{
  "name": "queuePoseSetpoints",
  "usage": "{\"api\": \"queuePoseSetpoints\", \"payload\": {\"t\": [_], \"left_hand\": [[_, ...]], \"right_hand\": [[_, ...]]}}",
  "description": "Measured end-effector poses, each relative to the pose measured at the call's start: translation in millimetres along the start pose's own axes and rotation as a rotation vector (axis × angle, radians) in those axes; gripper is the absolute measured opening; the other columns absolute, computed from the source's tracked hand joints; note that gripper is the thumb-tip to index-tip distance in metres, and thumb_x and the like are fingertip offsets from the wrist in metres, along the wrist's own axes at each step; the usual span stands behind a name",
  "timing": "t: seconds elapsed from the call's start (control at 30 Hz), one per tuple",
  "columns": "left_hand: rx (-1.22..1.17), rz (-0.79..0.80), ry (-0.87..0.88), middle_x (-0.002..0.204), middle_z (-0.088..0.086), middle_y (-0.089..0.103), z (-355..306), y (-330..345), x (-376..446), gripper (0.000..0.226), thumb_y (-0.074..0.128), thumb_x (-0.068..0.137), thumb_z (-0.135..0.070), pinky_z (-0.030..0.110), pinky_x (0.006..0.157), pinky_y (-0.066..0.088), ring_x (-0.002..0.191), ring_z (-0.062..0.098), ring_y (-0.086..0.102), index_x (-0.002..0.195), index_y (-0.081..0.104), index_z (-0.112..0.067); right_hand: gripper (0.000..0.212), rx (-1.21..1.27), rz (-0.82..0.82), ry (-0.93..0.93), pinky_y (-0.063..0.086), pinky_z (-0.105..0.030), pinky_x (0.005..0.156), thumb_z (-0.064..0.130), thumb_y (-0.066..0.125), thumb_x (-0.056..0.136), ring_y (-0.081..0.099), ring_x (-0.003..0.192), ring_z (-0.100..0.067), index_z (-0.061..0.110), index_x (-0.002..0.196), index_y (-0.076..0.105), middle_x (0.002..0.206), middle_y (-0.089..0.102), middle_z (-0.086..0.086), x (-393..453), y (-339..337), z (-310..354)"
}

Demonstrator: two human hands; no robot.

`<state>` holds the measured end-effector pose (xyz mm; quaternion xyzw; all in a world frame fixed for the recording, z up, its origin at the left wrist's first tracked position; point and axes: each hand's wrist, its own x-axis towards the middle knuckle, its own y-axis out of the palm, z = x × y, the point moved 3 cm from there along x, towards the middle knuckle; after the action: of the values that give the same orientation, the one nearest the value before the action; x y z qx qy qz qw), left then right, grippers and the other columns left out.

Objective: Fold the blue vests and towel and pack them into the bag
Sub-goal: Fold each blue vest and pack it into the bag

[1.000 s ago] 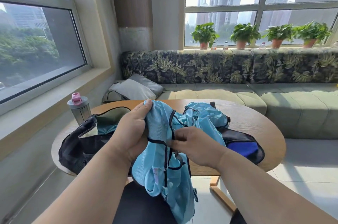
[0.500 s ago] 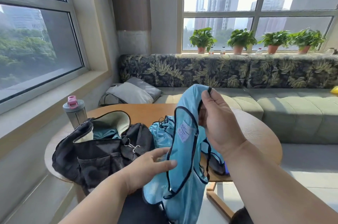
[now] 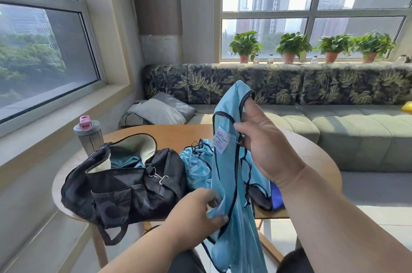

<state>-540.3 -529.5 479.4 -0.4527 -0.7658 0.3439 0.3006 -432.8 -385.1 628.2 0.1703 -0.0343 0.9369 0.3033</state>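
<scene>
A light blue vest (image 3: pixel 229 174) with dark trim and a white label hangs in front of me. My right hand (image 3: pixel 265 145) grips its top strap, held up high. Lower down, my left hand (image 3: pixel 198 212) pinches the vest's edge between thumb and fingers. The black bag (image 3: pixel 124 185) lies unzipped on the left of the round wooden table (image 3: pixel 169 134), with teal cloth showing inside it. Another crumpled blue vest (image 3: pixel 196 165) lies on the table just right of the bag. Something dark blue (image 3: pixel 276 197) peeks out behind my right wrist.
A grey bottle with a pink lid (image 3: pixel 88 134) stands at the table's back left, behind the bag. A green sofa (image 3: pixel 334 130) with leaf-print back runs behind the table, a grey cushion (image 3: pixel 160 110) in its corner. Potted plants (image 3: pixel 292 46) line the sill.
My right hand has lifted the vest up by its strap from table height. My left hand let go of the top and slid down to pinch the lower edge.
</scene>
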Motion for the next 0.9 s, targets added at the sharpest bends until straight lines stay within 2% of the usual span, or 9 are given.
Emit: {"api": "queuePoseSetpoints", "payload": {"t": [0.1, 0.27, 0.33, 0.4, 0.5, 0.57, 0.7, 0.83, 0.9], "left_hand": [[0.179, 0.053, -0.070, 0.104, -0.015, 0.054, 9.6, 11.2, 1.3, 0.037, 0.065, 0.080, -0.053, 0.034, 0.093, 0.049, 0.105, 0.014, 0.056, 0.112, 0.057, -0.037], [0.130, -0.005, -0.283, 0.094, -0.011, 0.065, 30.8, 7.4, 2.3, 0.023, 0.064, 0.086, -0.047, 0.036, 0.080, 0.051, 0.092, 0.017, 0.063, 0.096, 0.051, -0.031], [-0.005, 0.037, -0.443, 0.089, -0.011, 0.068, 41.3, 12.6, 0.5, 0.044, 0.071, 0.077, -0.064, 0.032, 0.071, 0.048, 0.083, 0.013, 0.063, 0.099, 0.056, -0.029], [-0.337, 0.110, -0.604, 0.080, -0.009, 0.067, 45.6, 24.4, -3.4, 0.074, 0.077, 0.057, -0.082, 0.027, 0.061, 0.044, 0.067, 0.013, 0.058, 0.096, 0.063, -0.021], [-0.626, 0.258, -0.756, 0.093, 0.001, 0.074, 52.4, 42.6, -8.8, 0.064, 0.071, 0.076, -0.077, 0.025, 0.066, 0.047, 0.073, 0.017, 0.059, 0.098, 0.072, -0.017], [-0.714, 0.238, -0.755, 0.102, 0.001, 0.074, 54.7, 46.9, -9.2, 0.051, 0.069, 0.089, -0.065, 0.027, 0.070, 0.049, 0.079, 0.017, 0.061, 0.110, 0.074, -0.018], [-0.777, 0.034, -0.687, 0.088, 0.000, 0.069, 62.7, 43.3, -1.7, 0.033, 0.070, 0.097, -0.041, 0.025, 0.061, 0.041, 0.075, 0.017, 0.053, 0.108, 0.074, -0.010], [-0.745, -0.065, -0.579, 0.083, -0.001, 0.070, 62.6, 37.4, -2.2, 0.062, 0.072, 0.084, -0.059, 0.032, 0.073, 0.045, 0.074, 0.013, 0.056, 0.105, 0.070, -0.001], [-0.822, -0.116, -0.560, 0.092, -0.002, 0.076, 64.1, 28.6, 2.5, 0.051, 0.069, 0.094, -0.050, 0.035, 0.081, 0.054, 0.079, 0.015, 0.068, 0.111, 0.069, -0.001]], "right_hand": [[0.061, -0.005, -0.003, -0.020, 0.047, -0.061, 0.109, 0.014, 0.047, 0.092, 0.064, 0.115, -0.030, 0.042, 0.145, 0.057, 0.135, 0.069, -0.007, 0.4, -2.0, 1.4], [0.071, -0.055, -0.001, -0.027, 0.036, -0.067, 0.117, 0.018, 0.048, 0.088, 0.048, 0.143, -0.034, 0.040, 0.156, 0.045, 0.158, 0.050, 0.005, -1.0, -7.9, -0.7], [0.073, -0.091, 0.012, -0.041, 0.035, -0.065, 0.119, 0.022, 0.048, 0.088, 0.045, 0.146, -0.031, 0.041, 0.158, 0.041, 0.162, 0.046, 0.006, -1.3, -6.6, 0.3], [0.073, -0.108, 0.023, -0.043, 0.035, -0.063, 0.120, 0.026, 0.049, 0.088, 0.044, 0.147, -0.027, 0.045, 0.158, 0.039, 0.161, 0.045, 0.009, -1.7, -5.3, 0.0], [0.072, -0.169, 0.008, -0.077, 0.032, -0.060, 0.122, 0.032, 0.050, 0.086, 0.041, 0.150, -0.023, 0.046, 0.157, 0.040, 0.163, 0.043, 0.011, -1.8, -4.3, -0.3], [0.069, -0.149, -0.008, -0.077, 0.034, -0.060, 0.121, 0.031, 0.053, 0.087, 0.045, 0.148, -0.023, 0.047, 0.153, 0.046, 0.158, 0.048, 0.012, -0.8, -6.6, -2.1], [0.075, -0.149, -0.001, -0.074, 0.037, -0.061, 0.119, 0.036, 0.052, 0.084, 0.046, 0.146, -0.024, 0.048, 0.157, 0.038, 0.160, 0.047, 0.010, -1.0, -9.5, -4.3], [0.077, -0.155, -0.015, -0.070, 0.039, -0.059, 0.118, 0.036, 0.052, 0.083, 0.045, 0.147, -0.021, 0.046, 0.158, 0.037, 0.162, 0.043, 0.014, 1.2, -14.6, -9.0], [0.077, -0.125, -0.019, -0.074, 0.040, -0.059, 0.118, 0.033, 0.052, 0.084, 0.046, 0.146, -0.021, 0.045, 0.158, 0.038, 0.162, 0.044, 0.013, 1.5, -16.6, -9.4]]}}
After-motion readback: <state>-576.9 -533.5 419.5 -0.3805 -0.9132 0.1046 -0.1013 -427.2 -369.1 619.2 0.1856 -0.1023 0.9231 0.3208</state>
